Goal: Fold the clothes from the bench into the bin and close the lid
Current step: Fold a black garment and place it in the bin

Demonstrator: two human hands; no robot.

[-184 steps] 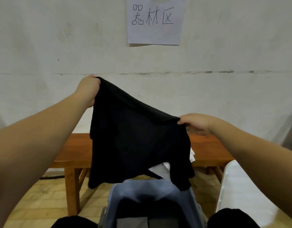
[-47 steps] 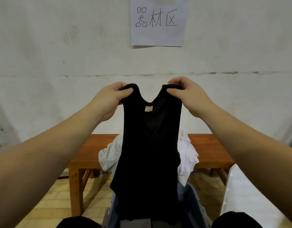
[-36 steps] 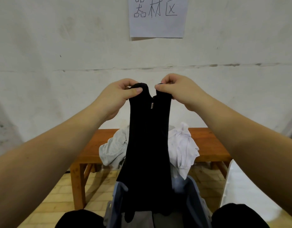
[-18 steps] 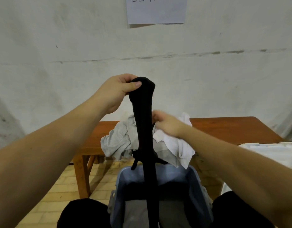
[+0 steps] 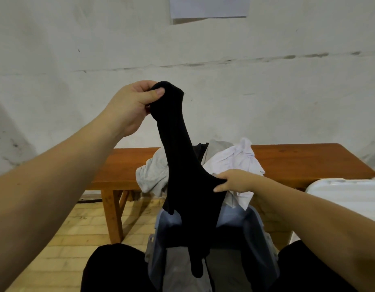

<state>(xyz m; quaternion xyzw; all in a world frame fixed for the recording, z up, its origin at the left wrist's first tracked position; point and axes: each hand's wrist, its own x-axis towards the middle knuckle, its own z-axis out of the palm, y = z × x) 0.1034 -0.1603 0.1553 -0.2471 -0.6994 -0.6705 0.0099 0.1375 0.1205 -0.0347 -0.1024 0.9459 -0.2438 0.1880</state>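
A black tank top (image 5: pixel 183 165), doubled lengthwise into a narrow strip, hangs in the air in front of the person, its lower end trailing down into the open blue-grey bin (image 5: pixel 254 234) between the person's knees. The left hand (image 5: pixel 131 106) holds it up high by the bunched shoulder straps, thumb pressed against curled fingers with the cloth clamped between them. The right hand (image 5: pixel 235 181) is lower, at the garment's right edge about midway down, its fingers (image 5: pixel 221 175) closed on a pinch of the black fabric and pulling it sideways.

Inside the bin one grey piece of cloth (image 5: pixel 182 268) lies on the bottom, partly hidden by the hanging top. Behind the bin stands one wooden bench (image 5: pixel 304 159), along a whitewashed wall (image 5: pixel 287 91). On the bench is a pile of clothes, its middle blocked from view by the tank top: a light grey garment (image 5: pixel 152 175) on the left, a white garment (image 5: pixel 241 159) on the right that droops over the bench edge toward the bin, and a sliver of something dark (image 5: pixel 200 150) between them. One white lid (image 5: pixel 346 194) rests to the right, just beside the bin. The bottom edge of one paper sheet (image 5: pixel 209 7) shows on the wall above. The floor (image 5: pixel 62 239) is pale brick.
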